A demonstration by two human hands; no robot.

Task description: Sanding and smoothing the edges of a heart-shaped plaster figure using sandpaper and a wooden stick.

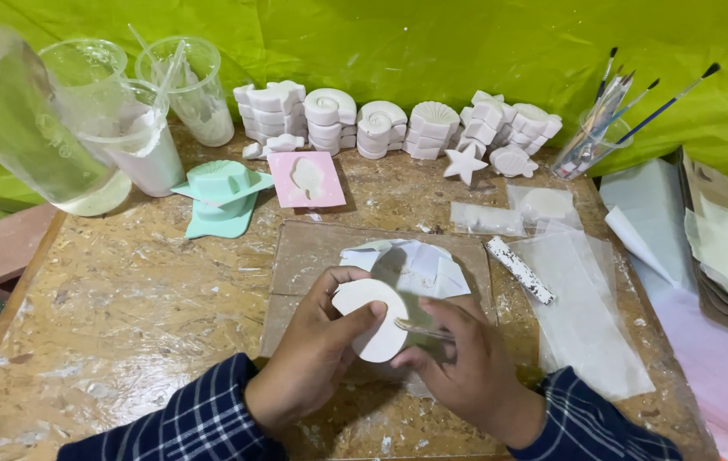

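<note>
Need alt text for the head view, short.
Left hand holds a white plaster oval while the right hand works its edge with a thin tool, over a wooden table. White shell casts line the back.

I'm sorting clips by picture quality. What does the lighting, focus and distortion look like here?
Head view: soft even light with a green cast from the backdrop; only a faint shadow under the hands; the white cast is sharp; the clear jug at the left edge looks stretched and slightly blurred.
</note>
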